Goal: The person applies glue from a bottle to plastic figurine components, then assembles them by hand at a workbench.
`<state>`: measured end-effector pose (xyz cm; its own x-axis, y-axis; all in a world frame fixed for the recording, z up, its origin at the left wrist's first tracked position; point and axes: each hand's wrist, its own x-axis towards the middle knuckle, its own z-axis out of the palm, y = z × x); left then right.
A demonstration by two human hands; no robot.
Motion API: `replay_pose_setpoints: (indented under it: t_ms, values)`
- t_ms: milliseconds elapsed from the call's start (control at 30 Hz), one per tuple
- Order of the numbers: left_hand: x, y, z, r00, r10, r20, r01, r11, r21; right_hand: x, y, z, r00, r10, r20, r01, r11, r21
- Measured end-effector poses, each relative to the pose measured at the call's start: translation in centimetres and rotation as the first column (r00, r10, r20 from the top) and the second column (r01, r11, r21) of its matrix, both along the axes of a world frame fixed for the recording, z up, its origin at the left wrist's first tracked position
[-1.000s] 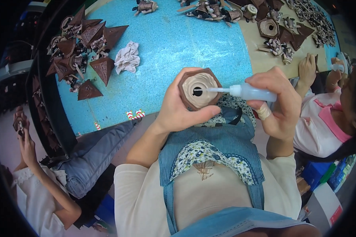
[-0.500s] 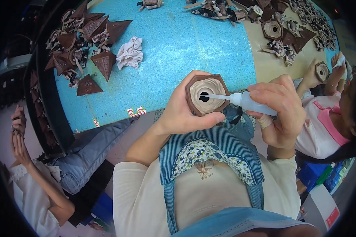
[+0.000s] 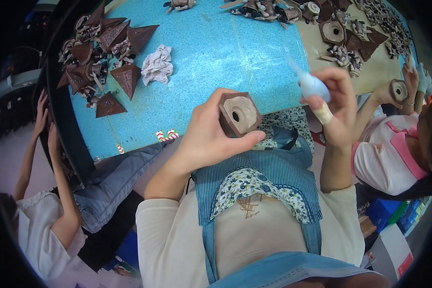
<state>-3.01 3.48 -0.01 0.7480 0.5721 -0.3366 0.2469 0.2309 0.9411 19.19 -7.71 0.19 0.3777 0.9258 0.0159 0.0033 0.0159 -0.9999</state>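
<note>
My left hand (image 3: pixel 207 129) is closed round a brown hexagonal piece (image 3: pixel 240 115). Its open side, with a beige rough inside and a dark central hole, faces up toward me. To the right, my right hand (image 3: pixel 338 105) grips a small translucent squeeze bottle (image 3: pixel 314 87), slightly blurred. The bottle's thin nozzle tilts up and away to the left, apart from the brown piece. A strip of pale tape wraps the right thumb.
Brown pointed pieces (image 3: pixel 126 79) and small figures are heaped at the table's left, beside a crumpled white cloth (image 3: pixel 157 64). More figures (image 3: pixel 266 10) lie at the far side. At right, a co-worker's hand (image 3: pixel 385 92) holds a similar hexagonal piece (image 3: pixel 398 90). Another person's arms (image 3: pixel 57 153) are at left.
The bottle's nozzle has left the piece's hole, and my right hand has lifted and turned it away. My left hand has shifted slightly left with the piece, tilting it.
</note>
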Motion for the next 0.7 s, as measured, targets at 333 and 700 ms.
replay_pose_setpoints:
  t_ms: [333,700]
  values:
    - [0.0,1.2,1.4,0.996,0.056,0.077,-0.093,0.448,0.889,-1.7,9.3,-6.0,0.902,-0.094,0.422,0.039,0.99,0.138]
    - [0.8,1.9,-0.5,0.856,0.287,0.429,-0.516,0.499,0.696,5.3,9.2,-4.6,0.512,-0.474,0.717,0.363,0.875,0.32]
